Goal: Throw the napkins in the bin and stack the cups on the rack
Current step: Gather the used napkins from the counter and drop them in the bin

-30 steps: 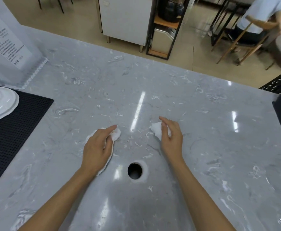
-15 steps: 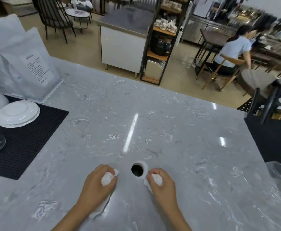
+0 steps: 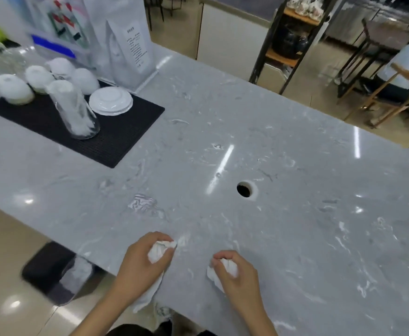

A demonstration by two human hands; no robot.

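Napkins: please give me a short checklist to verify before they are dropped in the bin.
1. Left hand closed on its napkin: ok.
2. Right hand closed on its napkin: ok.
3. Napkins balled up: not ok, a tail hangs below the left hand.
4. Bin in sight, on the floor at the left: ok.
5. Bin has room: cannot tell, blurred.

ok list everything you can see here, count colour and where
napkins: two, white, crumpled, one in each hand
cups: four, white, upside down, far end of mat
saucers: small stack, white, on mat
glass jug: one, clear, upside down on mat
mat: one, black, left on counter
counter: one, grey marble, with round hole
bags: white, behind mat
bin: one, dark, on floor, left of counter
left hand: gripping napkin
right hand: gripping napkin
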